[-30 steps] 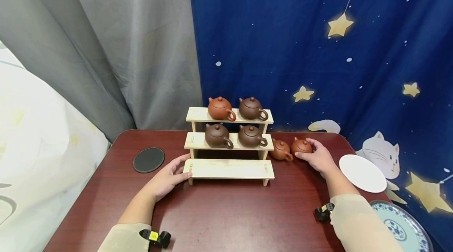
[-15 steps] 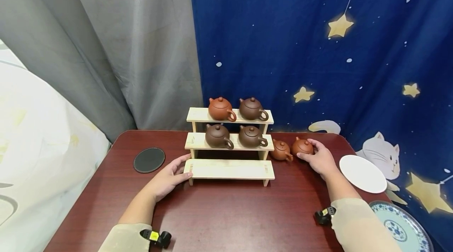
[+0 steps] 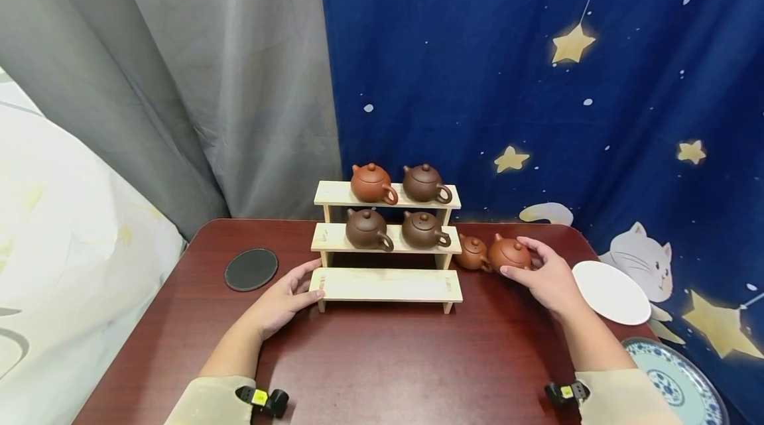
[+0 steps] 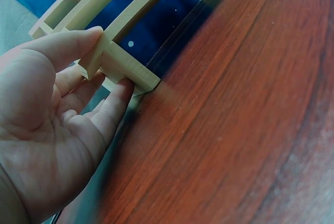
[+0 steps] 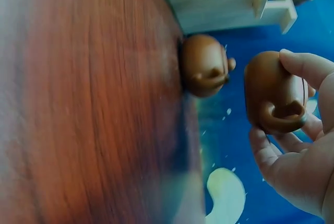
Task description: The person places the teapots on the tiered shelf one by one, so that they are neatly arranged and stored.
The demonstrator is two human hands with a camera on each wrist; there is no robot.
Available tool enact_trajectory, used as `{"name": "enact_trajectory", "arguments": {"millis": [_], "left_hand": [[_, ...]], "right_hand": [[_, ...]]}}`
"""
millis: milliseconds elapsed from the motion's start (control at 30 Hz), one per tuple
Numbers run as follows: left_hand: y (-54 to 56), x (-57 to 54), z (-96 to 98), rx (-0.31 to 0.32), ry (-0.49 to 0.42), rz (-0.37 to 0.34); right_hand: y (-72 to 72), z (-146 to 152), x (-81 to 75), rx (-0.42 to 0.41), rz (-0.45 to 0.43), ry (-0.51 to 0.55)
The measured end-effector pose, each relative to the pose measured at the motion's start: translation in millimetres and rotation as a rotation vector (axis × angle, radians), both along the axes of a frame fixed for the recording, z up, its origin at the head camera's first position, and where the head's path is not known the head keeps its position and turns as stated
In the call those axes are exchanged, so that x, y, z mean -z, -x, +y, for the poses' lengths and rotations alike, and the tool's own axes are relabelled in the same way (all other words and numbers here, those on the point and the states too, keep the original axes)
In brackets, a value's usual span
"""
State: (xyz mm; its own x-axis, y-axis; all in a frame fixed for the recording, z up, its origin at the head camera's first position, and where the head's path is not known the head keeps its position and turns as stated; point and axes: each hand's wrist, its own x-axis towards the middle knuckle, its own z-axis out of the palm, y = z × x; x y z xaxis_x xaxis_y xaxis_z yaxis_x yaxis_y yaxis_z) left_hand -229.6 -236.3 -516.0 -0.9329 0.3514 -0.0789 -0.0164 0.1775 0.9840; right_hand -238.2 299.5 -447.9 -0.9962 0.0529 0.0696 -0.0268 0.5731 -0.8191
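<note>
My right hand point(image 3: 553, 277) holds a reddish-brown clay teapot point(image 3: 509, 254) between thumb and fingers. In the right wrist view this teapot point(image 5: 274, 85) hangs raised off the table, its handle facing the palm. A second reddish-brown teapot point(image 3: 473, 253) stands on the table between it and the stand. My left hand point(image 3: 285, 299) grips the left end of the three-step wooden stand's lowest board point(image 3: 384, 284), thumb on top. On the top step are a reddish-brown teapot point(image 3: 370, 184) and a dark brown teapot point(image 3: 423, 184). Two more dark brown teapots point(image 3: 365, 229) occupy the middle step.
A black round coaster point(image 3: 251, 270) lies on the dark red table point(image 3: 412, 365), left of the stand. At the right edge are a white oval plate point(image 3: 611, 292) and a blue-patterned round plate point(image 3: 674, 378). Grey and blue curtains point(image 3: 442, 67) hang behind the table.
My right hand has lifted the reddish-brown teapot off the table and drawn it slightly towards me. The left hand stays in place on the stand.
</note>
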Motion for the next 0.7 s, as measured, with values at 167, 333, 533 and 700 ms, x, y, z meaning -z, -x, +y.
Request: {"name": "enact_trajectory", "arguments": {"millis": [167, 333, 533, 700], "left_hand": [[-0.7, -0.8, 0.4, -0.005, 0.008, -0.010], [-0.5, -1.0, 0.5, -0.006, 0.007, -0.011], [-0.6, 0.2, -0.6, -0.003, 0.006, 0.001], [-0.3, -0.3, -0.6, 0.000, 0.008, 0.012]], "right_hand": [[-17.4, -16, -8.3, -0.067, 0.026, 0.039], [-31.3, -37, -8.5, -0.193, 0.057, 0.126], [-39.8, -71, -2.5, -0.349, 0.027, 0.187], [-40.7, -103, 0.2, -0.421, -0.001, 0.209]]}}
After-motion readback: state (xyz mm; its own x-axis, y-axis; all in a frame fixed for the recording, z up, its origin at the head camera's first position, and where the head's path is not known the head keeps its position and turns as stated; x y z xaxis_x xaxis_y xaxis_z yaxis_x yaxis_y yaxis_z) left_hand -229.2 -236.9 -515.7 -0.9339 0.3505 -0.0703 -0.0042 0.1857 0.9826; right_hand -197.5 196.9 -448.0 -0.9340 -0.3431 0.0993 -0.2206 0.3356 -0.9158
